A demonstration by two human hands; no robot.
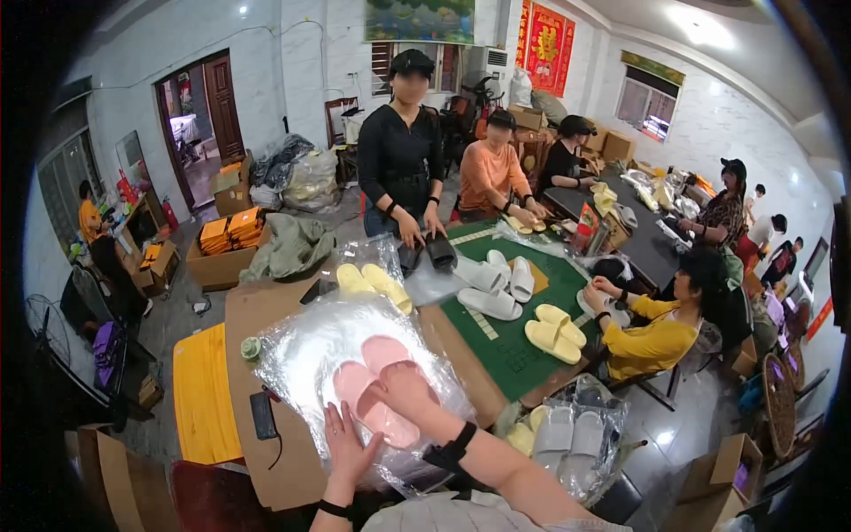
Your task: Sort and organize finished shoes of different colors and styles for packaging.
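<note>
A pair of pink slippers [390, 427] lies on a stack of clear plastic bags [306, 341] in front of me. My right hand [408, 392] reaches across from the right and grips the pink slippers near their middle; its fingertips are partly hidden. Beside the near slipper, my left hand [348, 448] rests flat on the plastic with its fingers spread. Just beyond the bags sits a pair of yellow slippers [377, 285].
A green mat [496, 355] to the right carries several white slippers [492, 303] and yellow slippers [556, 332]. Bagged slippers [567, 439] lie near my right arm. A black power adapter [263, 415] and a tape roll [251, 348] lie left. Several people work around the tables.
</note>
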